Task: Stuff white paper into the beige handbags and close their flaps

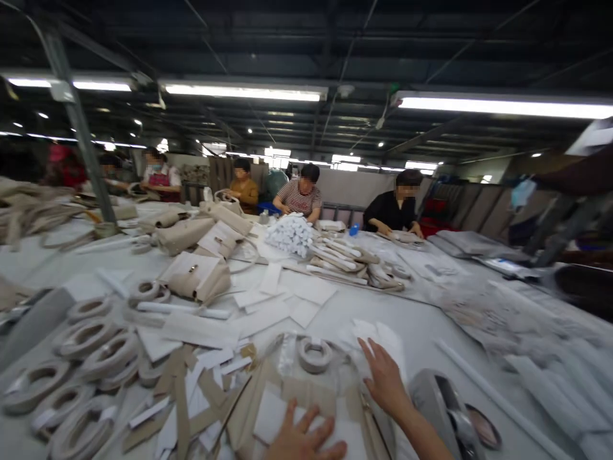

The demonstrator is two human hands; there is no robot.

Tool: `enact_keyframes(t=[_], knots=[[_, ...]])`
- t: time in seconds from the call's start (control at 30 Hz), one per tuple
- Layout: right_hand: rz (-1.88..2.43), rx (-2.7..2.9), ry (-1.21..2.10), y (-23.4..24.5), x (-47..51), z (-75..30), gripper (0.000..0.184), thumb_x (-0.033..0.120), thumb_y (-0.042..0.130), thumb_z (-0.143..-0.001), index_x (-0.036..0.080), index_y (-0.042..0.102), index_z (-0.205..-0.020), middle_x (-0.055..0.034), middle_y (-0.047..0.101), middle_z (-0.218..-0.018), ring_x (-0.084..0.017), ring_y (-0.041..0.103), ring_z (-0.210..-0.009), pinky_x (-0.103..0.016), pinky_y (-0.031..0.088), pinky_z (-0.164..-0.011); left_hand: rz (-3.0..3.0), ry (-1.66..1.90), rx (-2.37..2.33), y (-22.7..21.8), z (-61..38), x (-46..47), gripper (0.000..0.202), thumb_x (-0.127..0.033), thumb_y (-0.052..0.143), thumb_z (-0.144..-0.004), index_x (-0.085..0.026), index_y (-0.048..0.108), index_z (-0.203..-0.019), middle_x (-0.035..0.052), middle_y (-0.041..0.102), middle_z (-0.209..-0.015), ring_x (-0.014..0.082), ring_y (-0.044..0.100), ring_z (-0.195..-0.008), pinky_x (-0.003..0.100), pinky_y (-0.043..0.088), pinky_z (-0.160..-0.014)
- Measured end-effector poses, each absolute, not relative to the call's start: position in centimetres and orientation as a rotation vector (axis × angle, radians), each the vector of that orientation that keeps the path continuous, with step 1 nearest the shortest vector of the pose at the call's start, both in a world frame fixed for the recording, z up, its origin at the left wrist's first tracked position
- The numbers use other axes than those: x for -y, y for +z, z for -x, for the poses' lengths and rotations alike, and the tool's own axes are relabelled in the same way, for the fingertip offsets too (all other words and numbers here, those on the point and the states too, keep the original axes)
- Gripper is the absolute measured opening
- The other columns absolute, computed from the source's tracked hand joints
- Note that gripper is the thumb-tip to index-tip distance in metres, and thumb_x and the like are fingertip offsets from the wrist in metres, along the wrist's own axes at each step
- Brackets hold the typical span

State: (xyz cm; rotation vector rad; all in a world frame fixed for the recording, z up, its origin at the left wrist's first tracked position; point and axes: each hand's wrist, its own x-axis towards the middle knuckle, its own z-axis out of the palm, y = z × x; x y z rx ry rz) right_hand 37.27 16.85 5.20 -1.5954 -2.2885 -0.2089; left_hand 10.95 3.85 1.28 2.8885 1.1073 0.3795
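Clearly both hands are open and apart, holding nothing. The left hand [299, 439] lies flat with spread fingers on a white sheet [269, 414] near the table's front edge. The right hand [384, 382] rests with straight fingers on a pile of white paper [383, 333]. Just behind them lies a tape roll [313, 354]. A tape dispenser [447, 409] stands beside the right forearm, and a beige bag [198, 278] lies farther back.

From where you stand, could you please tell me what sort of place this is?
Most likely a factory assembly floor for handbags: beige bags lie on a long shared worktable, tape rolls crowd its near end, and several people sit working under strip lights.
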Motion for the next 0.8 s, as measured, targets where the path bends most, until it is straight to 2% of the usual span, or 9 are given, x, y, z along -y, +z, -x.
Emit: enact_keyframes(t=[0.1,0.2,0.3,0.4,0.5,0.57,0.6,0.7,0.8], knots=[[1.577,2.363,-0.098,6.1,-17.4,-36.4,0.070,0.006,0.052,-0.065,0.026,0.050,-0.132,-0.0093,0.060,-0.121,-0.028,0.052,-0.113,-0.042,0.041,-0.094,-2.890,0.358,-1.031,2.6,-10.5,-3.2,0.058,-0.057,0.039,-0.091,-0.038,0.022,-0.144,0.0077,0.041,-0.145,0.0400,0.045,-0.123,0.067,0.041,-0.088],[1.543,2.366,-0.096,6.6,-17.9,-35.8,0.064,0.008,0.055,-0.071,0.025,0.050,-0.132,-0.0094,0.064,-0.103,-0.027,0.057,-0.098,-0.039,0.044,-0.085,-2.881,0.339,-1.019,4.0,-9.9,-2.9,0.063,-0.064,0.036,-0.089,-0.037,0.022,-0.144,0.0087,0.043,-0.143,0.0404,0.045,-0.122,0.066,0.040,-0.089],[1.518,2.312,-0.170,7.1,-18.5,-35.4,0.070,0.008,0.058,-0.071,0.024,0.043,-0.137,-0.0103,0.060,-0.103,-0.026,0.056,-0.093,-0.038,0.044,-0.081,-2.901,0.369,-1.028,4.3,-9.9,-2.8,0.064,-0.065,0.036,-0.088,-0.038,0.021,-0.144,0.0084,0.044,-0.142,0.0385,0.045,-0.122,0.063,0.038,-0.092],[1.487,2.284,-0.221,7.4,-19.1,-34.7,0.069,0.005,0.061,-0.067,0.028,0.049,-0.132,-0.0103,0.058,-0.109,-0.025,0.055,-0.096,-0.037,0.043,-0.083,-2.909,0.386,-1.032,4.2,-10.1,-2.8,0.064,-0.065,0.037,-0.088,-0.039,0.021,-0.144,0.0079,0.044,-0.143,0.0375,0.045,-0.122,0.062,0.039,-0.092],[1.470,2.298,-0.203,7.7,-19.8,-33.6,0.040,0.005,0.060,-0.069,0.025,0.066,-0.104,-0.0102,0.060,-0.107,-0.025,0.056,-0.096,-0.037,0.043,-0.082,-2.891,0.357,-1.038,4.4,-10.1,-2.8,0.063,-0.065,0.036,-0.088,-0.038,0.023,-0.144,0.0087,0.043,-0.143,0.0390,0.045,-0.122,0.064,0.040,-0.090],[1.441,2.315,-0.164,8.1,-19.9,-33.1,0.017,0.009,0.057,-0.075,0.020,0.068,-0.081,-0.0111,0.063,-0.104,-0.025,0.058,-0.096,-0.038,0.044,-0.082,-2.863,0.343,-1.036,4.8,-10.0,-2.7,0.062,-0.064,0.036,-0.089,-0.037,0.024,-0.144,0.0092,0.042,-0.144,0.0401,0.045,-0.122,0.066,0.040,-0.089],[1.417,2.326,-0.138,8.5,-19.9,-32.9,0.014,0.011,0.055,-0.077,0.019,0.067,-0.076,-0.0119,0.063,-0.105,-0.025,0.059,-0.097,-0.039,0.044,-0.083,-2.847,0.349,-1.035,4.9,-9.9,-2.6,0.063,-0.064,0.036,-0.089,-0.037,0.023,-0.144,0.0091,0.042,-0.144,0.0401,0.045,-0.122,0.067,0.039,-0.090],[1.327,2.358,-0.041,10.1,-19.0,-32.8,0.015,0.014,0.049,-0.080,0.017,0.064,-0.078,-0.0121,0.065,-0.109,-0.024,0.059,-0.105,-0.039,0.044,-0.089,-2.799,0.404,-1.041,5.2,-9.6,-2.1,0.065,-0.066,0.035,-0.088,-0.038,0.022,-0.145,0.0080,0.039,-0.146,0.0395,0.041,-0.125,0.067,0.035,-0.094],[1.264,2.388,0.065,11.8,-16.5,-32.8,0.014,0.020,0.048,-0.083,0.019,0.062,-0.085,-0.0052,0.070,-0.092,-0.020,0.064,-0.091,-0.034,0.047,-0.083,-2.755,0.438,-1.062,5.1,-9.5,-1.8,0.066,-0.068,0.034,-0.087,-0.039,0.021,-0.145,0.0070,0.037,-0.147,0.0390,0.039,-0.127,0.068,0.029,-0.098]])
